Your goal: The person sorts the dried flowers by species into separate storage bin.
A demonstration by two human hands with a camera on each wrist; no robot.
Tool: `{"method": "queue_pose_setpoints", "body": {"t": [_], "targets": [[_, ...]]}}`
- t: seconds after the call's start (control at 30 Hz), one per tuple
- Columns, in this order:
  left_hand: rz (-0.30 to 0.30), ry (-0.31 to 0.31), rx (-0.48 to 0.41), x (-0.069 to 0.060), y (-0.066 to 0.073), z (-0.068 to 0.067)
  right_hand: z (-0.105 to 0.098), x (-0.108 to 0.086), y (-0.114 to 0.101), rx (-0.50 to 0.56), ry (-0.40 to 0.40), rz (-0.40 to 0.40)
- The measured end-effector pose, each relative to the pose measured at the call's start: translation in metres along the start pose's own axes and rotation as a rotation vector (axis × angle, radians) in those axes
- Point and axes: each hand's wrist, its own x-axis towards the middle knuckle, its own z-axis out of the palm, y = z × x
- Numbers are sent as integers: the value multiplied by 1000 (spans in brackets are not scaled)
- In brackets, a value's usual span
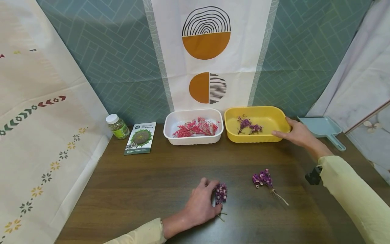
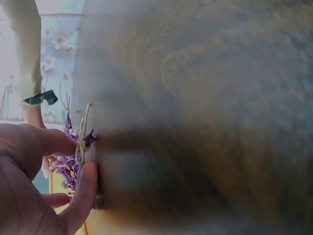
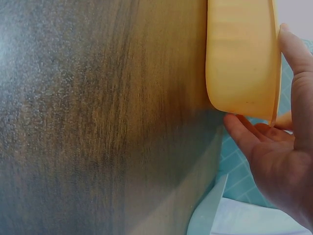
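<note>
My left hand [image 1: 201,205] pinches a small bunch of purple dried flowers [image 1: 221,194] low over the table, near its front. In the left wrist view, thumb and fingertips close on the tied stems [image 2: 83,129] of that bunch. My right hand [image 1: 300,135] holds the right end of a yellow plastic tray [image 1: 257,138], thumb at the rim and fingers against the end wall. Purple sprigs [image 1: 250,126] lie inside this tray. Another tied purple bunch [image 1: 264,178] rests on the table between the two hands, its stems pointing to the front right.
Left of the yellow tray stands a white tray [image 1: 193,139] with pink dried flowers [image 1: 198,128]. Farther left are a seed packet [image 1: 141,139] and a lidded jar [image 1: 117,126]. A pale blue dustpan [image 1: 323,126] lies behind my right forearm. Cloth hangs along the back and sides.
</note>
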Motion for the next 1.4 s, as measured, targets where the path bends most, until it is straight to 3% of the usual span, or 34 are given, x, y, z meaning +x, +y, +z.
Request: {"method": "queue_pose_setpoints", "body": {"t": [0.2,0.43,0.63,0.87,1.23,1.4], "targets": [[25,27,-37,1,0,1,-1,0,0,-4,1,-4],[59,13,-206,2,-2,1,-2,-2,-4,-2,2,5],[103,32,-271,8,-4,0,-2,-3,-5,10,-2,13],[92,3,-364,19,-4,-5,-2,-2,-3,0,0,14],[128,71,-413,33,-3,-6,-1,0,-4,19,8,14],[129,69,-405,39,-1,-9,0,0,-4,25,9,21]]}}
